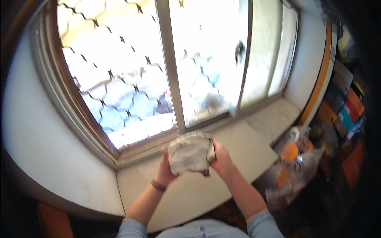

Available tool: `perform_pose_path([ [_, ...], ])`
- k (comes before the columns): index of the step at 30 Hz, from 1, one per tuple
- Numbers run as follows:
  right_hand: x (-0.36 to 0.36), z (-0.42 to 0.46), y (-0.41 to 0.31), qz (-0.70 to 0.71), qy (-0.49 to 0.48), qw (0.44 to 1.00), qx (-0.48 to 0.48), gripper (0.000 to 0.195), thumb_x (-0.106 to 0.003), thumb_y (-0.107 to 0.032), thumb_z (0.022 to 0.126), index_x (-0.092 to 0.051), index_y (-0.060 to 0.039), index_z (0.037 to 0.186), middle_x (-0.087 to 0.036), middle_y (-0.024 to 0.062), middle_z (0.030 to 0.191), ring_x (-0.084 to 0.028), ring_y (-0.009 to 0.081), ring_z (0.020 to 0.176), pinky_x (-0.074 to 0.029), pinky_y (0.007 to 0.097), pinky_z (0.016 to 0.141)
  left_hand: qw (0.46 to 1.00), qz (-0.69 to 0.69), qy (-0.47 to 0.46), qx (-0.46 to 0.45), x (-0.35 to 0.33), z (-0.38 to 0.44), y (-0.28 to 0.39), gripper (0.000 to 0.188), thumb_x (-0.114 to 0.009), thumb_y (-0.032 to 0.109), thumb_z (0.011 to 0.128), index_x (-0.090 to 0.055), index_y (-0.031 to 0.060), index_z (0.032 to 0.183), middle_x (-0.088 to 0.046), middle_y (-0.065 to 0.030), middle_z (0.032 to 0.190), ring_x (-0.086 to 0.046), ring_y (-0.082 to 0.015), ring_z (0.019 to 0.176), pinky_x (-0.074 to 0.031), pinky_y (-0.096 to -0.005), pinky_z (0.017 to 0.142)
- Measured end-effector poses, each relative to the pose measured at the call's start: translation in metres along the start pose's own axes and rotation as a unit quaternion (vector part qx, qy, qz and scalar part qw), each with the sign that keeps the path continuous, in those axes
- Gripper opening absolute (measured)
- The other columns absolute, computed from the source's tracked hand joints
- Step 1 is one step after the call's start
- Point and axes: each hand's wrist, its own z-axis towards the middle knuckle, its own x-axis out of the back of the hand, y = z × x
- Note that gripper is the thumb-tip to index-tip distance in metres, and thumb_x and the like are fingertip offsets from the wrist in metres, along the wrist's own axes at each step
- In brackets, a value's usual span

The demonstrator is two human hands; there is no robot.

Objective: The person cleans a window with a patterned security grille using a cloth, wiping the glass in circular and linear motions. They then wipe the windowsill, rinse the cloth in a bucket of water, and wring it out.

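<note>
Between my two hands is a folded piece of greyish-beige cloth [190, 154], held up over the pale sill board in front of the window. My left hand [166, 168] grips its left edge, and a dark band circles that wrist. On the other side, my right hand [221, 156] holds the right edge, where the folded layers show. A small dark and red bit sticks out below the cloth near my right hand; what it is cannot be told. Most fingertips are hidden behind the cloth.
Beyond the cloth stands a sliding window [173, 65] with a metal grille outside. The pale board [190, 196] spans the sill, its right corner jutting out. To the right are clear plastic bags [306, 166] with orange-lidded containers, and stacked colourful boxes [354, 102]. A white wall [59, 134] borders the left.
</note>
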Motion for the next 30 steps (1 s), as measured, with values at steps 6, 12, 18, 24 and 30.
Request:
perform_pose_path([
  [6, -0.035, -0.013, 0.017, 0.056, 0.009, 0.995, 0.078, 0.042, -0.031, -0.032, 0.102, -0.048, -0.0013, 0.125, -0.053, 0.0132, 0.128, -0.052, 0.0269, 0.116, -0.04, 0.0423, 0.102, 0.987, -0.124, -0.008, -0.099, 0.01, -0.007, -0.03, 0.105, -0.046, 0.085, 0.066, -0.038, 0.0087, 0.137, -0.045, -0.0089, 0.138, -0.05, -0.0243, 0.116, -0.041, -0.0399, 0.098],
  [12, -0.025, -0.01, 0.044, 0.057, -0.141, 0.988, 0.026, 0.039, -0.03, -0.026, 0.101, -0.045, -0.0001, 0.128, -0.049, 0.0141, 0.132, -0.048, 0.0269, 0.12, -0.037, 0.0419, 0.105, 0.988, 0.075, 0.101, -0.09, 0.007, 0.014, 0.003, 0.055, -0.045, 0.047, 0.095, -0.039, 0.0091, 0.134, -0.052, -0.009, 0.128, -0.054, -0.0246, 0.115, -0.048, -0.0409, 0.095],
  [18, -0.031, -0.036, 0.024, -0.061, -0.195, 0.974, 0.099, 0.031, -0.04, -0.013, 0.098, -0.044, -0.0017, 0.127, -0.047, 0.014, 0.133, -0.046, 0.0228, 0.123, -0.037, 0.0406, 0.105, 0.975, 0.116, 0.115, -0.151, -0.021, 0.018, 0.052, 0.045, -0.057, 0.023, 0.094, -0.04, 0.0061, 0.131, -0.055, -0.0096, 0.122, -0.058, -0.0228, 0.109, -0.054, -0.036, 0.085],
  [24, 0.05, -0.066, -0.009, -0.592, 0.004, 0.727, 0.348, 0.045, -0.051, -0.013, 0.086, -0.045, 0.0073, 0.126, -0.044, 0.0254, 0.131, -0.038, 0.0418, 0.125, -0.028, 0.0499, 0.108, 0.845, 0.316, 0.081, -0.425, -0.096, 0.042, 0.161, 0.049, -0.063, 0.009, 0.088, -0.04, 0.0026, 0.131, -0.054, -0.0105, 0.122, -0.056, -0.0199, 0.108, -0.049, -0.0328, 0.09],
  [30, 0.119, -0.074, 0.012, -0.716, 0.136, 0.503, 0.465, 0.046, -0.052, -0.005, 0.082, -0.043, 0.0057, 0.126, -0.044, 0.0254, 0.13, -0.038, 0.0426, 0.124, -0.029, 0.0517, 0.107, 0.341, 0.587, 0.214, -0.702, -0.177, 0.108, 0.304, 0.057, -0.074, 0.018, 0.079, -0.044, 0.0008, 0.124, -0.053, -0.0094, 0.116, -0.054, -0.0189, 0.103, -0.043, -0.0313, 0.091],
])
